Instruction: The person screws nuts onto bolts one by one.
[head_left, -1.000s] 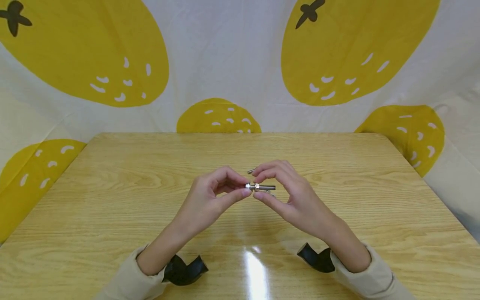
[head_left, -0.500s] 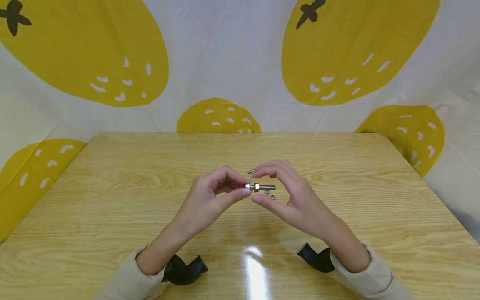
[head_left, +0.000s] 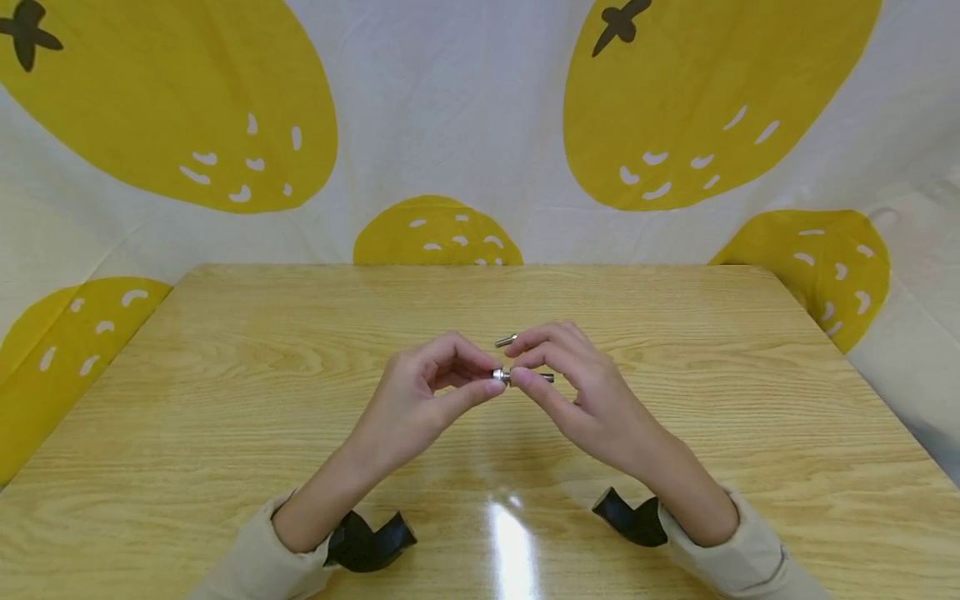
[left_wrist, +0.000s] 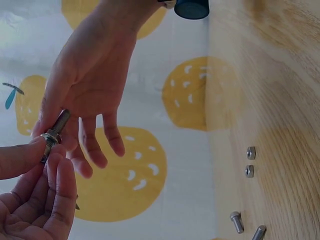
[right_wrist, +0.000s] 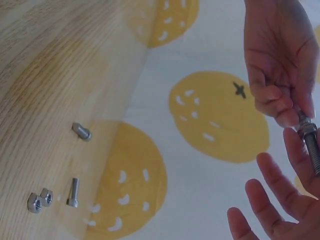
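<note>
My left hand (head_left: 431, 387) pinches the head end of a silver bolt (head_left: 549, 377) between thumb and fingers, its shaft pointing right. Thumb and index finger of my right hand (head_left: 592, 396) close round the nut on that shaft, hiding it in the head view. In the left wrist view the threaded shaft (left_wrist: 61, 121) sticks up past the nut (left_wrist: 51, 136), where both hands meet. The other right fingers are spread and loosely bent. The right wrist view shows the nut (right_wrist: 307, 130) on the bolt, near the left fingertips.
Two loose nuts (left_wrist: 251, 153) (left_wrist: 249, 171) lie on the wooden table (head_left: 262, 417). Two more bolts (right_wrist: 81, 131) (right_wrist: 73, 193) lie near them. A patterned cloth (head_left: 450, 125) hangs behind the table.
My right thumb and index finger were apart from the nut half a second ago and now grip it. The loose nuts below the shaft are now covered in the head view. My left hand stays put.
</note>
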